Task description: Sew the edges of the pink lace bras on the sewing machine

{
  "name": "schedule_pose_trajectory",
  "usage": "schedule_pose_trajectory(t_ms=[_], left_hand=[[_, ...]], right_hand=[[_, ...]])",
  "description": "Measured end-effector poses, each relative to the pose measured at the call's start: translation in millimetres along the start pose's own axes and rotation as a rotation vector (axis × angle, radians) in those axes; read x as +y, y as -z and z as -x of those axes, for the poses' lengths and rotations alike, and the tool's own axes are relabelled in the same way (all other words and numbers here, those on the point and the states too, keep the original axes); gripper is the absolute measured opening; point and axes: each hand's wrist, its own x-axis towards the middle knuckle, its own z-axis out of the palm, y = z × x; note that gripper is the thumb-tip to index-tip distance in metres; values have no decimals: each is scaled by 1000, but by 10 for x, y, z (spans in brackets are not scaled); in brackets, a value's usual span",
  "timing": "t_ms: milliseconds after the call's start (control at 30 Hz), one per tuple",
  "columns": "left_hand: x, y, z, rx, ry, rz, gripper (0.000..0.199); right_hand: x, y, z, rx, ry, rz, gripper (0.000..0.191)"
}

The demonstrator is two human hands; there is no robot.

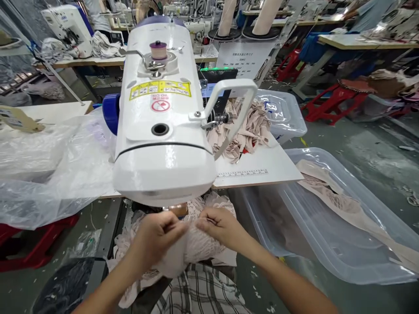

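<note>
The large, glossy white sewing machine (163, 170) with rounded end stands just beyond the hands. The soft, pale pink lace fabric (204, 246) lies in folds above the lap, which a black-and-white checked cloth (196, 290) covers. The left hand (153, 237) and the right hand (224, 226), near each other, pinch this fabric's upper part; the rest hangs below and between them.

Pale pink lace fabric (204, 248) lies before the rounded white sewing machine (163, 168). On the flat white worktop (278, 168), crumpled beige cloth (250, 126) lies right of the machine and clear plastic sheeting (62, 152) left.
</note>
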Motion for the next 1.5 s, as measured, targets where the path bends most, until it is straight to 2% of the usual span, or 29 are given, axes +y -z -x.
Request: schedule_pose_trajectory(t_ms=[100, 200, 333, 500, 600, 667, 733, 800, 867, 933, 1033, 1133, 1200, 1267, 1367, 1500], left_hand=[[-111, 177, -86, 183, 91, -42, 41], [-208, 243, -171, 309, 28, -141, 35], [-288, 256, -259, 373, -41, -207, 29], [-293, 266, -270, 427, -65, -265, 27], [-272, 271, -240, 398, -64, -253, 26], [-259, 287, -225, 394, -64, -256, 27], [-250, 312, -219, 401, -64, -260, 27], [-243, 341, -217, 400, -56, -249, 26], [-236, 363, -211, 385, -48, -232, 24], [-231, 372, -199, 363, -38, -223, 25], [-237, 357, -175, 345, 14, -210, 34], [-265, 321, -158, 341, 121, -210, 43], [-288, 304, -152, 339, 150, -226, 42], [-312, 305, -144, 344, 114, -225, 35], [-347, 327, -106, 369, 36, -208, 25], [-303, 281, 29, 496, -111, -266, 20]], right_hand=[[18, -6, -221, 32, -27, 13, 48], [11, 26, -397, 31, -19, -3, 48], [-21, 77, -520, 46, 4, -11, 38], [-29, 127, -574, 24, -15, -35, 40], [126, 96, -512, 23, -35, -66, 40], [299, 38, -413, 8, -41, -123, 53], [472, -33, -284, -82, -38, -204, 74], [592, -92, -150, -257, -55, -277, 82], [643, -117, -33, -415, -105, -318, 67], [656, -102, 52, -479, -150, -362, 46], [694, -44, 130, -455, -184, -497, 32], [775, -6, 188, -366, -246, -629, 31], [809, 7, 237, -297, -310, -633, 34], [804, 33, 296, -248, -339, -603, 39], [735, 132, 389, -213, -274, -539, 41], [607, 335, 444, -167, -155, -320, 48]])
